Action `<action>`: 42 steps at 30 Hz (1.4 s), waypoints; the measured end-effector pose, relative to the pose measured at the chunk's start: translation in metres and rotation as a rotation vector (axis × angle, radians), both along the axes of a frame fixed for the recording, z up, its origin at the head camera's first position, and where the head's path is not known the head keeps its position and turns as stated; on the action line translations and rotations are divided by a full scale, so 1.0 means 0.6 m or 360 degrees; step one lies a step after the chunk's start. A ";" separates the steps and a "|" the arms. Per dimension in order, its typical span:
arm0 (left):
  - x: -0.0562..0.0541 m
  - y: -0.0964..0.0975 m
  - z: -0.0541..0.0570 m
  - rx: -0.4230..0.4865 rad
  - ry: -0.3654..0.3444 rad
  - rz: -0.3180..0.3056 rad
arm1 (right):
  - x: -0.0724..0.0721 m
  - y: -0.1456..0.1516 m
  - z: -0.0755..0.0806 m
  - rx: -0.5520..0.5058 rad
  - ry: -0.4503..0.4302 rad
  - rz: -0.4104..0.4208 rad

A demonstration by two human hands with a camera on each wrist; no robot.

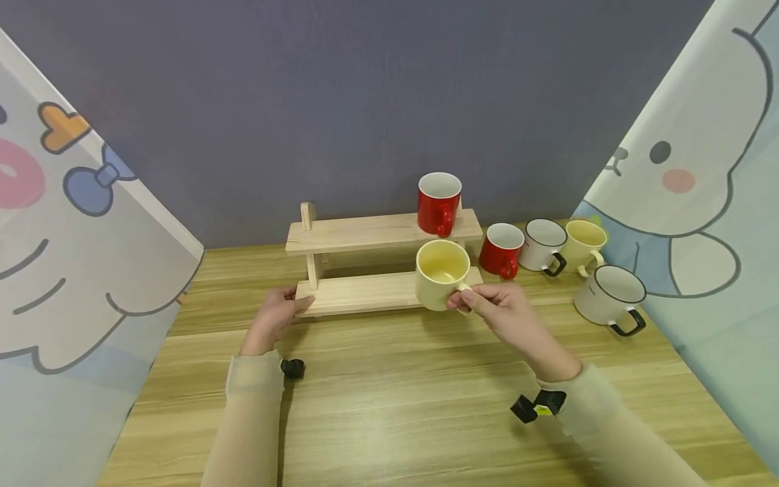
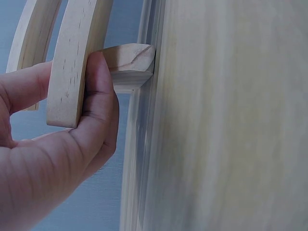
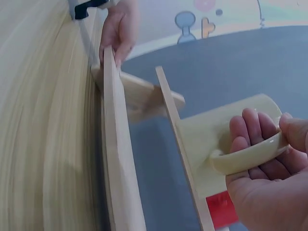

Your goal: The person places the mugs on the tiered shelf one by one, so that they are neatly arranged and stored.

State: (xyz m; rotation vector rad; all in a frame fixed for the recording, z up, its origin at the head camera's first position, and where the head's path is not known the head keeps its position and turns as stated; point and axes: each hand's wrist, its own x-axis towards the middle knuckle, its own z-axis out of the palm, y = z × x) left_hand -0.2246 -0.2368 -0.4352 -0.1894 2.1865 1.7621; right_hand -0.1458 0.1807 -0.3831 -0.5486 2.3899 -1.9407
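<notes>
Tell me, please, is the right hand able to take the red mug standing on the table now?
Probably not at once: the right hand grips a yellow mug by its handle. Otherwise the way looks free: nothing stands between the hand and the red mug.

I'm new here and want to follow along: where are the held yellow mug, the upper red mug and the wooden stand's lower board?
Yellow mug (image 1: 438, 289), head view: outer wall, below the rim.
Upper red mug (image 1: 431, 211), head view: outer wall.
Lower board (image 1: 364, 293), head view: top surface.
</notes>
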 end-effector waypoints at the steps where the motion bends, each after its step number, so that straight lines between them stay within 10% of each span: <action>1: 0.004 0.002 0.006 0.0000 0.0000 -0.0003 | -0.003 -0.009 0.002 -0.0008 -0.0004 0.0000; 9: -0.015 -0.012 -0.039 -0.0018 0.0042 0.0011 | -0.036 -0.082 0.019 -0.0180 0.0004 -0.0045; 42: -0.014 -0.013 -0.039 -0.0057 0.0034 -0.0006 | -0.187 -0.223 0.044 -0.0435 -0.0033 -0.0471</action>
